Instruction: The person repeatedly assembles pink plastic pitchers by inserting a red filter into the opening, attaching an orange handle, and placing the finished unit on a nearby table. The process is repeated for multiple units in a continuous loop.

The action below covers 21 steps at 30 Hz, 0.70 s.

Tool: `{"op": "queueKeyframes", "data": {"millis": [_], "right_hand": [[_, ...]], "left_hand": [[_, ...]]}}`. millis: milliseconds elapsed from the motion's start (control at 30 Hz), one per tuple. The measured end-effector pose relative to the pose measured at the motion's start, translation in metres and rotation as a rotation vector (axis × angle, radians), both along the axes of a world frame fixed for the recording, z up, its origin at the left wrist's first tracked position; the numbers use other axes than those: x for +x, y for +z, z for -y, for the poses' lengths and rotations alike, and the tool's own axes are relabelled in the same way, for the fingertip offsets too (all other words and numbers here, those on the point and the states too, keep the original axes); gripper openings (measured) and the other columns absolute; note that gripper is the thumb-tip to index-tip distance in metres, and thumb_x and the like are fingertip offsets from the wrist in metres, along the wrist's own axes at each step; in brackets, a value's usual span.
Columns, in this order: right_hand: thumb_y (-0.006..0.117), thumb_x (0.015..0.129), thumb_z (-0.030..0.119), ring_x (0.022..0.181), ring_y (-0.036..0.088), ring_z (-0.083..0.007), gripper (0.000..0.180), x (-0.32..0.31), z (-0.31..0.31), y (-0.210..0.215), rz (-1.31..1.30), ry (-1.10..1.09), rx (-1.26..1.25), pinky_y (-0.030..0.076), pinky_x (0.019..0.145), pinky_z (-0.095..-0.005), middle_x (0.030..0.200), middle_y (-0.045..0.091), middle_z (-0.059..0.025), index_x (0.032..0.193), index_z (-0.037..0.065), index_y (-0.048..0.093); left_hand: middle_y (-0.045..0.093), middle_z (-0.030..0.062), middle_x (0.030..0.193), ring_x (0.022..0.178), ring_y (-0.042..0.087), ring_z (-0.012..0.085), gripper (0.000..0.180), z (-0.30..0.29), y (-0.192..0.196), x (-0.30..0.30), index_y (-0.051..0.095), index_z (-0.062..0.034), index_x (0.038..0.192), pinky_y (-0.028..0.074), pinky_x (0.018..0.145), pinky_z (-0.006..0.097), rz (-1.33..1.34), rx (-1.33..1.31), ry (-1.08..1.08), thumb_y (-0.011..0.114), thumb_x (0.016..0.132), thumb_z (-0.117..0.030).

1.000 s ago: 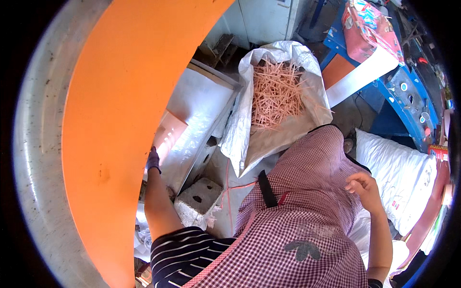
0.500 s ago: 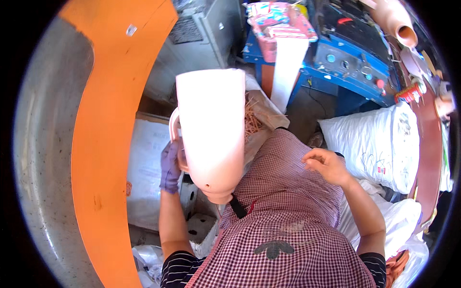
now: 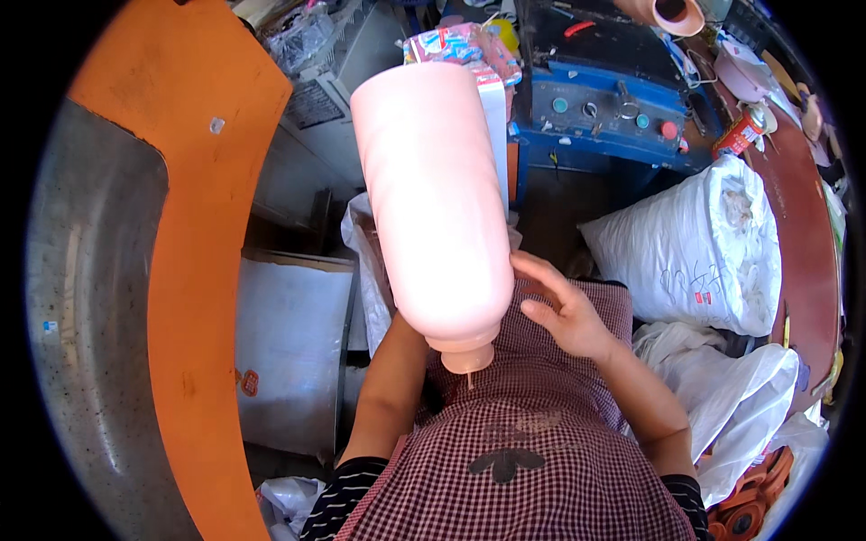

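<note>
- Smooth, pale-pink, plastic-looking bottle (image 3: pixel 437 203): up-left of right hand (image 3: pixel 566 311), long axis slanting, neck toward wearer.
- Right fingers parted, index just at its side.
- Left hand hidden behind; grip: cannot tell.

To the right of the stuffed white sack (image 3: pixel 677 252), a curved reddish-brown tabletop (image 3: pixel 806 239). On it, just beyond the sack, a red can (image 3: pixel 740 133) on its side; farther beyond, a pale pink piece (image 3: pixel 745 74) amid small clutter. Beyond the sack and to its left, a blue workbench (image 3: pixel 595 81), with a small red object (image 3: pixel 579 29) on its dark top. Left of the sack, dark floor (image 3: pixel 552 206).
</note>
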State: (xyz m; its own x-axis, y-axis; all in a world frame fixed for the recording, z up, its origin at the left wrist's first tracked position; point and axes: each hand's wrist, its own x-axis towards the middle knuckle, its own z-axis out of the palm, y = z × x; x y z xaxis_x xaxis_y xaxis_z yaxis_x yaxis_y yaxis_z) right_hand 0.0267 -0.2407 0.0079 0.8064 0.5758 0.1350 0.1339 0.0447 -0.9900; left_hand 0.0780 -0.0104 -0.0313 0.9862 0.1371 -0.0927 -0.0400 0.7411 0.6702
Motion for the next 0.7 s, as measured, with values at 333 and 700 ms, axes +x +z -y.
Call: {"op": "queueKeyframes", "data": {"millis": [333,700], "right_hand": [[0.059,0.096,0.015,0.134,0.045,-0.0268,0.047,-0.016,0.014,0.005,0.012,0.02,0.002,0.042,0.107,-0.0396,0.148,0.043,-0.0136,0.142,0.013,0.049],[0.054,0.098,0.009,0.124,0.055,-0.0225,0.041,-0.019,0.016,0.015,-0.127,0.09,-0.024,0.044,0.106,-0.0363,0.136,0.056,-0.0122,0.139,0.006,0.051]], "left_hand": [[0.06,0.0189,0.124,0.106,0.064,0.0262,0.043,0.013,0.015,-0.006,0.049,0.0031,0.132,0.055,0.087,0.038,0.02,0.021,-0.004,0.051,0.1,-0.025],[0.058,0.0201,0.128,0.107,0.064,0.0267,0.043,0.008,0.039,-0.029,0.047,0.003,0.135,0.056,0.087,0.036,0.009,0.094,-0.021,0.05,0.1,-0.023]]}}
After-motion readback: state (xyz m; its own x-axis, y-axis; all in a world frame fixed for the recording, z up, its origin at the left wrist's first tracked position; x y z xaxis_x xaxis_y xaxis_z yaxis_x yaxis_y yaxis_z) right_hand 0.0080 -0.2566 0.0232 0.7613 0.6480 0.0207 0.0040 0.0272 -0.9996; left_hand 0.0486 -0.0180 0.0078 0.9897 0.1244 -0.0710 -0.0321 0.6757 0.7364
